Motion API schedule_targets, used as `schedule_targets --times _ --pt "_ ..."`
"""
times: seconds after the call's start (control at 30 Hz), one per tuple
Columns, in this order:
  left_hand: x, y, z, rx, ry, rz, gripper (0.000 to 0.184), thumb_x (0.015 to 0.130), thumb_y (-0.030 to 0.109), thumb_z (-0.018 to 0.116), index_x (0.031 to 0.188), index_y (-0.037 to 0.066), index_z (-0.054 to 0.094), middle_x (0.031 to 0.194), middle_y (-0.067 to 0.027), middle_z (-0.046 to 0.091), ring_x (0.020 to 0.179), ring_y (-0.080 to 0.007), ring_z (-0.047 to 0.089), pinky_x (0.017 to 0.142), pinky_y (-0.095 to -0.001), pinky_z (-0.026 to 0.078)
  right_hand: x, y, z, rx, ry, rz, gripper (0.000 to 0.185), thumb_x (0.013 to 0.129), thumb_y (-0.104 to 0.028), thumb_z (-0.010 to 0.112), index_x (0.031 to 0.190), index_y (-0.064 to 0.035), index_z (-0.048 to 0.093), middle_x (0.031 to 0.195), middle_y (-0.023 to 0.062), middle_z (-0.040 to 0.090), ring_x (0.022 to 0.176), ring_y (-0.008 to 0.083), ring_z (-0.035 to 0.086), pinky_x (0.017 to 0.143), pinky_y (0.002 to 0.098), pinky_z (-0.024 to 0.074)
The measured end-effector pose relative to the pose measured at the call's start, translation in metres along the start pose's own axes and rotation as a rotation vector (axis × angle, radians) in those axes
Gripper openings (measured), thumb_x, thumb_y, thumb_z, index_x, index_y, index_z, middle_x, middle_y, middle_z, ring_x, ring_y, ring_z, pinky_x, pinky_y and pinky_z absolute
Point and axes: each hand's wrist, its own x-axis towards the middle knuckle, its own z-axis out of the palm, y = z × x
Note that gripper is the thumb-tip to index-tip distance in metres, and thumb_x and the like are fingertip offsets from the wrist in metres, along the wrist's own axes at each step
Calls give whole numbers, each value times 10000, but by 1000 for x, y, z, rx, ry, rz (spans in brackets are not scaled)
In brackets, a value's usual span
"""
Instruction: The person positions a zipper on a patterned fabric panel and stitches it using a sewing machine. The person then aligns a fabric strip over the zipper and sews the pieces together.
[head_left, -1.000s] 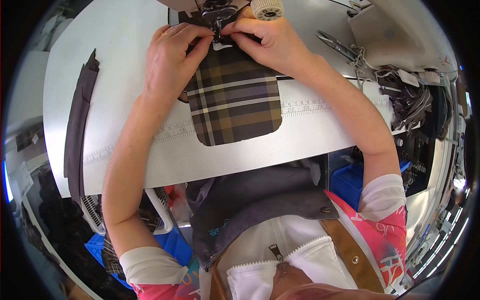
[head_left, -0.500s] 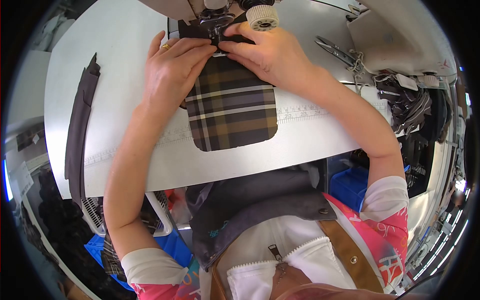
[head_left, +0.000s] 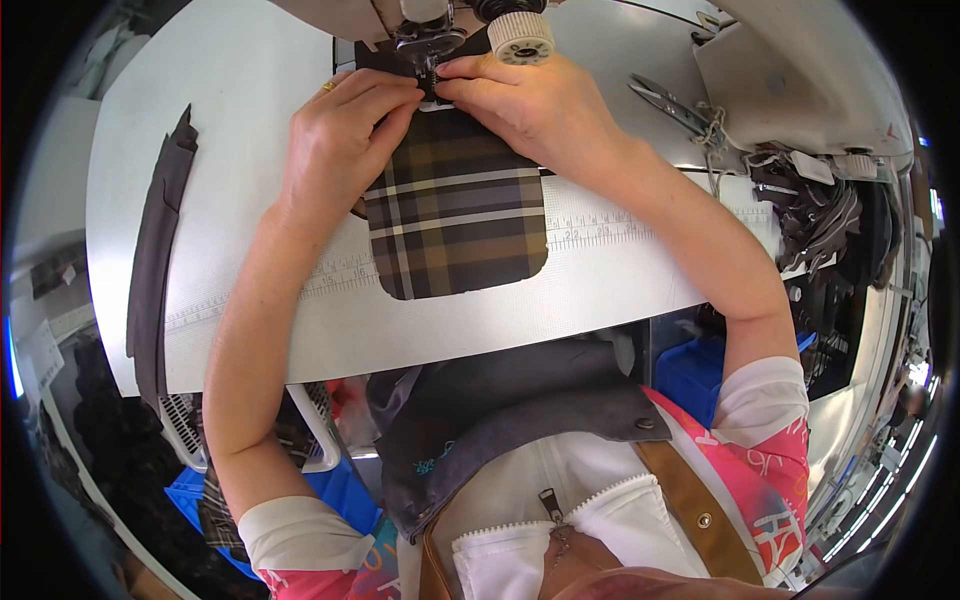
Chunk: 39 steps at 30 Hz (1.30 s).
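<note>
A plaid fabric piece (head_left: 458,235) in brown, black and white, with rounded lower corners, lies flat on the sewing table. Its far end reaches under the needle and presser foot of a sewing machine (head_left: 430,42). My left hand (head_left: 340,135), with a ring on one finger, pinches the fabric's far edge just left of the foot. From the right, my right hand (head_left: 545,105) closes thumb and fingers on the same end, close to the needle. The fingertips hide the edge between them.
Dark folded fabric strips (head_left: 160,250) hang over the table's left edge. Thread snips (head_left: 668,103) lie right of the machine head, near a bundle of dark striped cloth (head_left: 815,205). A printed ruler (head_left: 600,230) crosses the white table (head_left: 240,330). Blue bins stand below.
The left hand's raised finger has come down towards the others, nearer the fabric. Both hands remain beside the presser foot, and the whole view has shifted slightly.
</note>
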Motion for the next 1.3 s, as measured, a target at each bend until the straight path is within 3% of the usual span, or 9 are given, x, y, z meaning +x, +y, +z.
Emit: schedule_targets --times 0.23,0.33,0.5,0.67,0.8,0.9,1.07,1.2,1.3 --pt "2 2 -1 -45 -35 -113 103 778 51 668 875 22 689 902 -57 668 820 -251 629 737 -337 505 13 -12 7 -165 -61 60 203 765 -308 690 864 -132 707 874 -8 662 792 211 613 615 356 495" --pt "4 -2 -1 -151 -68 -211 114 792 64 664 889 11 692 890 -59 665 795 -216 624 726 -309 487 17 -10 -8 322 -181 557 263 776 -339 684 942 -134 701 954 45 667 895 249 621 716 391 510" --pt "15 -2 -10 -385 -160 -545 127 806 62 668 904 -14 696 846 -55 668 768 -132 595 704 -261 454 -9 -51 -44 114 -202 -150 499 767 -382 698 1142 -63 625 1146 158 621 1089 275 573 922 392 465" --pt "20 -25 -14 -510 -267 -375 126 815 52 661 909 -22 699 831 -47 671 778 -115 603 737 -252 471 9 -74 -7 173 -169 52 171 830 -189 630 795 -42 548 735 108 638 655 281 649 552 387 496" --pt "26 -37 -22 -688 -391 -451 113 824 29 646 909 -19 705 862 -29 669 838 -109 611 801 -230 470 37 -77 -17 350 104 256 117 856 -194 619 847 -78 608 683 120 621 616 277 635 528 369 494" --pt "21 -19 -19 -501 -268 -415 117 823 41 656 915 -9 707 872 -41 666 813 -120 605 775 -243 465 14 -63 -42 617 -63 388 104 841 -191 643 901 -106 652 730 104 645 618 274 632 560 370 504" --pt "11 -3 -5 -387 -107 -422 120 813 64 677 911 0 705 856 -46 666 779 -136 602 734 -248 456 -37 -52 -26 213 -108 -123 178 821 -172 642 927 -30 658 1043 78 677 1006 250 632 789 349 532" --pt "12 -4 -7 -365 -105 -394 118 814 57 669 907 -8 701 851 -46 663 777 -129 601 738 -253 461 -15 -63 -48 348 -467 -53 304 819 -269 646 972 -7 632 1122 138 632 1112 269 566 884 349 481" --pt "13 -5 -8 -384 -121 -391 116 816 42 654 906 -17 697 849 -49 658 776 -128 601 737 -252 465 4 -56 -33 160 -341 -111 411 818 -328 647 1058 4 609 1173 148 601 1169 271 518 962 354 420"
